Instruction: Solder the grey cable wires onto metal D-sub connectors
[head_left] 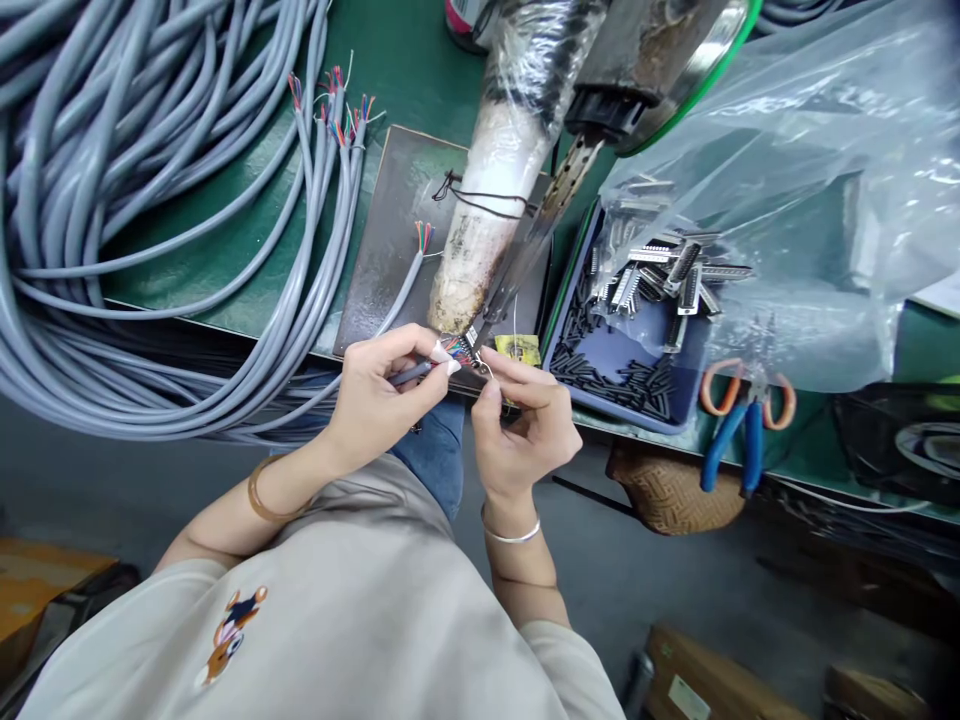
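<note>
My left hand (382, 395) is closed around the end of a grey cable (410, 374), with white coverings on thumb and fingertip. Thin coloured wires fan out of this cable towards a small multi-pin connector (470, 342) at the board's front edge. Between thumb and fingers, my right hand (521, 415) pinches a thin silvery solder wire (487, 368) just right of the connector. A soldering iron (551, 195) slants down from above, its tip close to the wires and connector. Whether tip and wire touch is too small to tell. Beside the iron, a plastic-wrapped white tube (491, 160) ends just above the connector.
Many grey cables (202, 110) lie coiled at left, with stripped ends. Behind my hands is a dark board (397, 220). At right, a blue tray (686, 410) holds black sleeves, metal connectors and a plastic bag (810, 180). Blue-and-orange-handled pliers (724, 440) overhang the table edge.
</note>
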